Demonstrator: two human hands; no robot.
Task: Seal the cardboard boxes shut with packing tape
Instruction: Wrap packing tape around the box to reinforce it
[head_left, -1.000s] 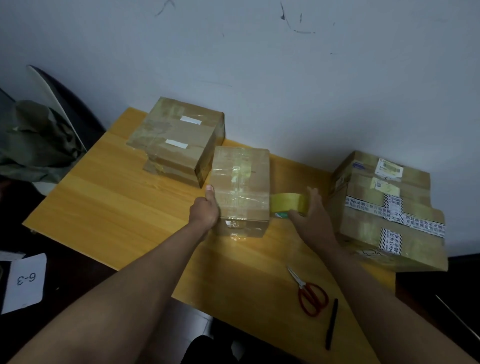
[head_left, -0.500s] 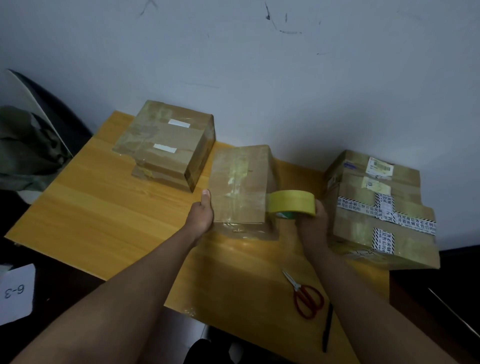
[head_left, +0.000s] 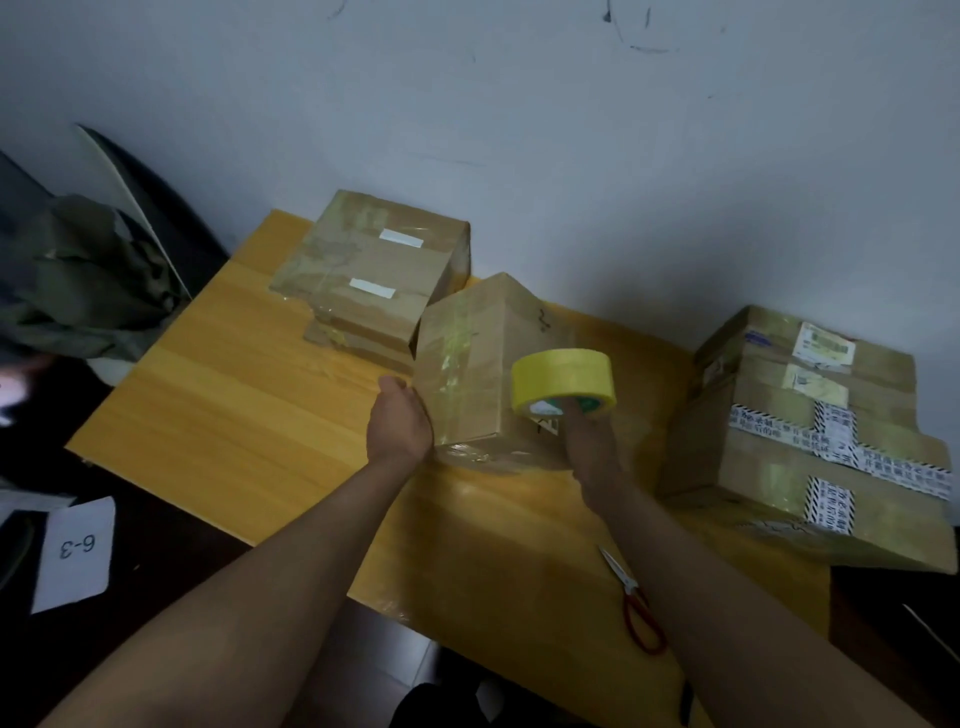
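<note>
From the head camera, three lots of cardboard sit on the yellow wooden table (head_left: 234, 415). A middle box (head_left: 478, 374) stands near the centre, its flaps down and glossy tape already across its top; what is inside cannot be seen. Behind it to the left is a stack of taped boxes (head_left: 374, 280) with two white labels, and at the right edge a larger stack of parcels (head_left: 815, 431) banded with black-and-white printed tape — all closed.

The left hand (head_left: 399, 422) lies flat against the middle box's left side, fingers straight, steadying it. The right hand (head_left: 589, 441) holds the yellow tape roll (head_left: 563, 382) up in front of the box's right corner, fingers hooked into the core from below; the roll hides most of those fingers and that corner of the box.

Red-handled scissors (head_left: 636, 605) lie on the table beside the right forearm, partly covered by it. A dark pen-like object at the near edge is cut off. On the floor to the left lies a paper sheet (head_left: 75, 553) marked "6-3" — beyond it, a crumpled green cloth (head_left: 88, 280), blurred.
</note>
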